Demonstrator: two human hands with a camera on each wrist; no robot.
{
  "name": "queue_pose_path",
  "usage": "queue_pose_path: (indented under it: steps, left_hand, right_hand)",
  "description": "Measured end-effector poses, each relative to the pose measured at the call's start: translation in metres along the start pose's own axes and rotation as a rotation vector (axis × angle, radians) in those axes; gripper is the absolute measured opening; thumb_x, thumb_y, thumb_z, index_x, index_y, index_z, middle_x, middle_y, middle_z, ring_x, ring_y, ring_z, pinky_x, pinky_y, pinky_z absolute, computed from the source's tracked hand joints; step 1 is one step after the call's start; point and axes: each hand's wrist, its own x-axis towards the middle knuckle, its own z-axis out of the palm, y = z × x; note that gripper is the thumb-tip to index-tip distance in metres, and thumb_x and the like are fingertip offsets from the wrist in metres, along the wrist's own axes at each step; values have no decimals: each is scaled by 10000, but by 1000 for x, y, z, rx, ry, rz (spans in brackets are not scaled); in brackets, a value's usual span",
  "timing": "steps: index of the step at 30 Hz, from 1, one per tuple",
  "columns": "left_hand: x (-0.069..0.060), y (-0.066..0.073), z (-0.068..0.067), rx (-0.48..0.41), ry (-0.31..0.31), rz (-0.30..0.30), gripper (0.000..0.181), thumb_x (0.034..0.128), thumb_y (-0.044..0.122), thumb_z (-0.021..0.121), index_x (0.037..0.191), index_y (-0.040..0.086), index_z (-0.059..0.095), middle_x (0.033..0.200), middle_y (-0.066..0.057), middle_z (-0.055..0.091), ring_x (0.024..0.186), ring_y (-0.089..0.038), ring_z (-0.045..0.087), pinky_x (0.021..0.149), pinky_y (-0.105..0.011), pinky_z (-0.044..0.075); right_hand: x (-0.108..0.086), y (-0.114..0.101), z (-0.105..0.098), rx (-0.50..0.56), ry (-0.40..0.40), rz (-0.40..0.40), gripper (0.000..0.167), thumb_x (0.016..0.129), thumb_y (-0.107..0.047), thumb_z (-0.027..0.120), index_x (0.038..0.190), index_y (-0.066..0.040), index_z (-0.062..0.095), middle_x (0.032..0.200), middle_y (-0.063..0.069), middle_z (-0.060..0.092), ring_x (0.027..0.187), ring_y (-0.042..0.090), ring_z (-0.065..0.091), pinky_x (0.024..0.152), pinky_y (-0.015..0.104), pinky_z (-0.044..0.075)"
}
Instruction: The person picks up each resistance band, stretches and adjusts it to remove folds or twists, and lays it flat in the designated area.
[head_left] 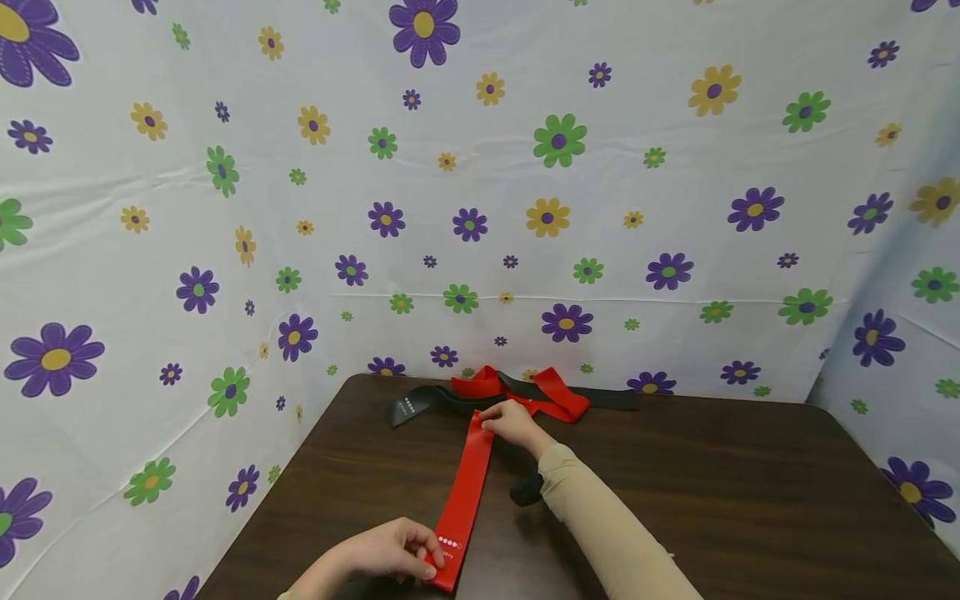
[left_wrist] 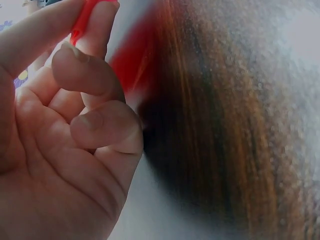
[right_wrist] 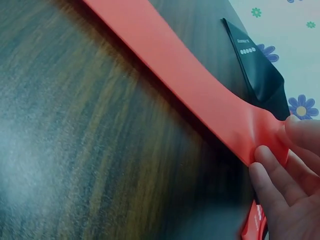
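A flat red resistance band [head_left: 468, 475] with white dots and print near its lower end stretches between my two hands. The left hand [head_left: 390, 550] pinches its near end low over the table; in the left wrist view the red band [left_wrist: 90, 15] sits between thumb and fingertip, the other fingers curled. At the far end, the right hand [head_left: 513, 423] grips the band between thumb and fingers. In the right wrist view the red band [right_wrist: 200, 95] runs from the fingers to the upper left, its surface creased near the grip.
Behind the right hand lie a black band [head_left: 420, 403] with white print and another red band [head_left: 562, 398], loosely tangled near the far edge of the dark wooden table [head_left: 712, 483]. A white cloth with flowers [head_left: 637, 183] hangs behind the table and along its sides.
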Motion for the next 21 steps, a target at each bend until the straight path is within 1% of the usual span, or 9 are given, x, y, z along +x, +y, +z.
queue_pose_path:
  steps: [2,4,7,10,13,17,19,21]
  left_hand:
    - [0,0,0,0,5,-3,156,896,90,671,993,-31,677,684,33,549,542,-64,436,479,-196,386]
    - [1,0,0,0,10,-4,152,895,93,674,993,-24,680,686,32,552,543,-66,439,481,-198,390]
    - [3,0,1,6,14,4,153,893,97,678,989,-22,682,687,45,555,538,-57,442,480,-194,393]
    - [5,0,3,6,11,15,152,892,93,678,991,-23,682,684,56,555,524,-43,448,476,-181,403]
    - [6,1,4,-19,3,12,145,895,87,674,995,-18,679,677,44,557,495,-40,452,465,-166,414]
    - [6,3,6,-65,1,-15,136,898,86,672,999,-4,676,672,17,562,455,-42,465,437,-150,408]
    - [6,4,7,-71,4,-27,134,898,93,674,998,4,675,678,12,568,444,-40,476,419,-144,390]
    - [6,4,8,-71,6,-38,138,901,103,673,1000,7,674,683,16,572,438,-37,488,405,-139,364]
  right_hand:
    - [0,1,1,-11,-4,-9,240,908,-91,641,1121,-9,715,1148,143,670,1059,293,599,873,423,505]
    - [0,0,2,-16,-8,-10,248,905,-84,637,1127,-2,709,1157,153,664,1096,318,582,905,449,487]
    - [1,0,3,-33,-16,-17,263,899,-78,636,1139,9,699,1166,157,659,1110,328,571,922,459,473]
    - [1,0,4,-50,-20,-29,278,886,-67,642,1144,24,690,1165,164,657,1097,330,575,916,457,475]
    - [1,0,5,-51,-20,-29,280,879,-49,646,1144,36,682,1157,172,654,1068,325,583,904,451,481]
    - [1,3,6,-55,-19,-20,291,877,-31,650,1158,44,668,1132,169,658,1000,292,601,868,417,500]
    - [1,4,8,-61,-21,-22,303,869,-22,654,1163,52,659,1111,169,660,963,283,605,846,408,508]
    - [0,4,9,-58,-22,-15,318,867,-20,657,1175,55,650,1108,168,656,963,279,601,848,406,508]
